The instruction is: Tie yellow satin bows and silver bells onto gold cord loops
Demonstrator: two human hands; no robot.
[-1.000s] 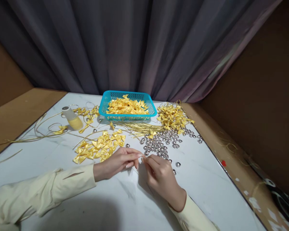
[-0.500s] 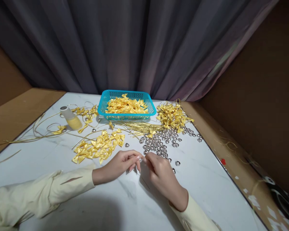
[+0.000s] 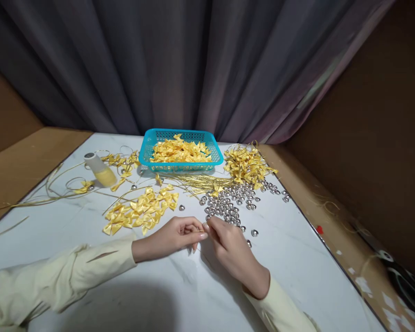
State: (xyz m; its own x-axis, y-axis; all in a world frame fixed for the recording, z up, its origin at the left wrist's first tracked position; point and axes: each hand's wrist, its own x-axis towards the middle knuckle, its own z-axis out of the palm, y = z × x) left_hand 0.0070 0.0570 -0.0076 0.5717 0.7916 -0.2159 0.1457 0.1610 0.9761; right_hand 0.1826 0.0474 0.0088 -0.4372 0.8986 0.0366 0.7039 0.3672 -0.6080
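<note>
My left hand (image 3: 174,237) and my right hand (image 3: 228,246) meet fingertip to fingertip over the white marble table (image 3: 124,286). Both pinch something tiny between thumb and fingers; it is too small to name. Just beyond the right hand lies a heap of small silver heart charms (image 3: 228,205). A loose pile of yellow ribbon bows (image 3: 141,212) lies just beyond the left hand. Both arms wear pale yellow sleeves.
A teal basket (image 3: 147,150) full of yellow bows stands at the back. Right of it lies a heap of bows on gold cord (image 3: 247,166), with gold cords (image 3: 197,182) in front. A small yellow bottle (image 3: 100,169) lies at the left. A dark curtain hangs behind.
The two hands have stayed together, shifting slightly left and closer. The fingers work at the small piece between them.
</note>
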